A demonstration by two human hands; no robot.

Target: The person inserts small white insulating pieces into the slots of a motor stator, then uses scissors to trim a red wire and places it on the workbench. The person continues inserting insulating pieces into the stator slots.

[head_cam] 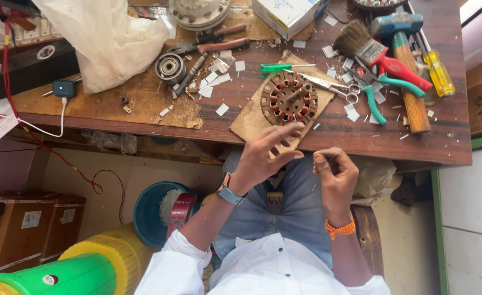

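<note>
Left hand: the left hand (263,155) was held over the lap, fingers spread wide and holding nothing. Its fingertips reached up to the near edge of the cardboard pad (252,123).
Right hand: the right hand (335,173) was curled, fingertips pinched narrow. I could not tell if something tiny was between them.
Round part: the brown slotted metal ring (289,99) lay flat on the cardboard pad, just past the left fingertips and apart from both hands.
What could go wrong: I think the pad could slip off, because its corner hung over the table edge near the left fingers. The scissors (331,86) touched the ring and could poke a reaching finger.
Table: the wooden table (448,131) was scratched and messy, with little white paper bits (222,109), a paintbrush (369,50), green pliers (373,95) and a hammer (407,71) beyond the right fingers.
Room: a blue tub (148,216) and brown boxes (30,226) sat on the floor, off past the left wrist.
</note>
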